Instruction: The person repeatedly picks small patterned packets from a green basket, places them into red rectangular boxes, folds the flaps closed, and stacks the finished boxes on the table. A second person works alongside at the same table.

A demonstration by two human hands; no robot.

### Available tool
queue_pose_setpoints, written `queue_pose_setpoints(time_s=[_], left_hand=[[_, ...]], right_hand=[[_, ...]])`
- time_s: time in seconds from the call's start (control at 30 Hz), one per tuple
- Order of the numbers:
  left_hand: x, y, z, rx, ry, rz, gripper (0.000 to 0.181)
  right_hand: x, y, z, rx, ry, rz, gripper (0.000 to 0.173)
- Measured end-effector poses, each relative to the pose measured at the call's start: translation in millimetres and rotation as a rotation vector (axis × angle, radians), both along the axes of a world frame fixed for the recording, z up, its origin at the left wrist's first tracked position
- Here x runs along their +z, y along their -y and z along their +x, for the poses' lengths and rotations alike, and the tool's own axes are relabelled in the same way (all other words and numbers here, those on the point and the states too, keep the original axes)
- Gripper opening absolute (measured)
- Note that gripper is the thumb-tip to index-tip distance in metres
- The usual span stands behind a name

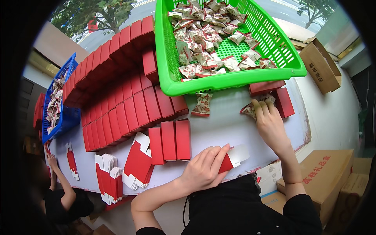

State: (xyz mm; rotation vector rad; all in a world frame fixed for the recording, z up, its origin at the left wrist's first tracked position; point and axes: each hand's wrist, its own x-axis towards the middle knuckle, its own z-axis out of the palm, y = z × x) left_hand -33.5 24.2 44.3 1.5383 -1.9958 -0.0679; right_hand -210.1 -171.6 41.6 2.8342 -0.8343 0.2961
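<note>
In my left hand (205,167) I hold a small red carton (226,164) near the table's front edge. Its white end flap (238,155) stands open to the right. My right hand (265,116) reaches down at the right side of the table, its fingertips on small printed packets (249,111) with red ends. Whether the fingers have closed on one is hard to see. Beside those packets stand red boxes (284,102). Another single packet (202,105) lies on the table below the green plastic basket (229,83), which holds many more packets (202,38).
Rows of red boxes (117,117) are stacked on the left, with three boxes (169,141) in front. Flat carton blanks (138,161) lie near the edge. A co-worker's hand (52,161) is at far left by a blue basket (63,123). Cardboard boxes (329,176) stand at right.
</note>
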Motion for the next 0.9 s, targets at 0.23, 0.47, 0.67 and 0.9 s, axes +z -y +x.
queue_pose_setpoints(time_s=[0.23,0.47,0.67,0.9], left_hand=[[-3,-4,-6,0.079,0.012,0.011,0.068],[-6,-11,4,-0.298,-0.217,0.104,0.065],[-19,-7,8,-0.551,-0.341,0.115,0.066],[-18,-8,8,-0.463,-0.275,0.028,0.064]], right_hand=[[15,-7,20,0.207,0.034,0.152,0.061],[55,-20,71,0.504,0.135,0.618,0.085],[29,-66,111,0.568,0.175,0.488,0.107],[17,-68,118,0.591,0.263,0.596,0.104]])
